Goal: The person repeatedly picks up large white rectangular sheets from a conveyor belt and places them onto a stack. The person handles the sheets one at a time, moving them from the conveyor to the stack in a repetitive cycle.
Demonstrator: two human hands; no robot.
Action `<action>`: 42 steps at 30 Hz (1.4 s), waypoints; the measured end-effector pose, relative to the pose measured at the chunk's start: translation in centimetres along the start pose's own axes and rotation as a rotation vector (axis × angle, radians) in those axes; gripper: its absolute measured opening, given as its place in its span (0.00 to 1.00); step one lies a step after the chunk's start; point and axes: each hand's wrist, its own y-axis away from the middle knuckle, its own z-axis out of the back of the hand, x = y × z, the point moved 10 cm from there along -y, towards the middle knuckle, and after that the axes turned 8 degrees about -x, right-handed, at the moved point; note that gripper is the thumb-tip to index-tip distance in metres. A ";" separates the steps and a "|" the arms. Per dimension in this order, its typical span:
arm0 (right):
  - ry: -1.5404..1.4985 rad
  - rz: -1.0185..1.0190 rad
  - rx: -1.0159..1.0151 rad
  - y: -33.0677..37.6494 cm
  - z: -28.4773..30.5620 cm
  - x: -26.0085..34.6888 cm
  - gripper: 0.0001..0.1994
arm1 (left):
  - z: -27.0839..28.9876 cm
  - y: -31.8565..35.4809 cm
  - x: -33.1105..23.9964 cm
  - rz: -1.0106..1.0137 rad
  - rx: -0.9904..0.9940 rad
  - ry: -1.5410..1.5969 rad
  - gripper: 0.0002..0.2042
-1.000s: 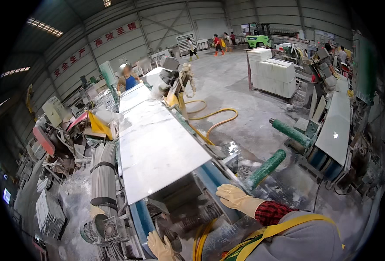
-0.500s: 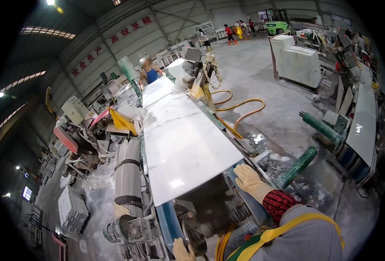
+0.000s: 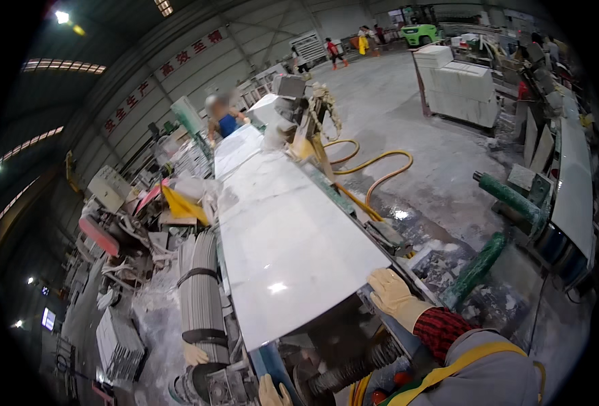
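From my seat I see the ribbed roll (image 3: 198, 287) strapped along the machine's left side, and beside its lower end my gloved left hand (image 3: 274, 392) sits low at the near end of the bench (image 3: 272, 358), only its fingertips showing, so I cannot tell whether it is closed on anything. The white slab (image 3: 286, 243) lies flat along the bench, its near edge overhanging toward me. My right hand (image 3: 393, 296) rests spread open on the slab's near right corner, pressing rather than clamping, I judge to steady it.
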 end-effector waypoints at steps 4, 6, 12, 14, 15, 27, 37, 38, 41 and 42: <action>0.012 0.043 0.010 -0.5 -0.5 0.1 0.22 | -5.1 -5.6 2.4 0.009 0.095 0.003 0.30; 0.021 0.040 0.057 -1.2 -1.0 -0.3 0.19 | -8.4 -7.7 4.6 0.005 0.134 -0.061 0.30; 0.130 -0.108 0.196 -0.4 -2.5 -0.8 0.18 | -12.6 -7.1 7.4 0.019 0.158 -0.040 0.31; 0.086 -0.047 0.110 -1.1 -1.9 -1.2 0.21 | -12.6 -7.0 6.4 0.038 0.144 0.011 0.31; 0.054 -0.018 0.049 -1.4 -1.5 -1.0 0.22 | -11.8 -7.7 5.8 0.038 0.123 0.023 0.31; 0.071 -0.001 0.048 -1.6 -1.5 -0.1 0.24 | -11.7 -8.0 6.5 0.067 0.140 0.016 0.31; 0.004 -0.017 0.118 -2.1 -0.5 0.9 0.24 | -11.0 -7.4 6.4 0.158 0.218 -0.015 0.32; -0.006 -0.034 0.147 -2.3 -0.4 0.9 0.24 | -11.3 -7.2 6.4 0.148 0.204 -0.024 0.33; 0.014 0.008 0.079 -2.1 0.0 1.2 0.24 | -11.7 -6.6 6.8 0.157 0.185 -0.019 0.33; 0.020 0.012 0.080 -2.0 -0.1 1.1 0.24 | -11.7 -6.5 6.7 0.150 0.171 -0.017 0.32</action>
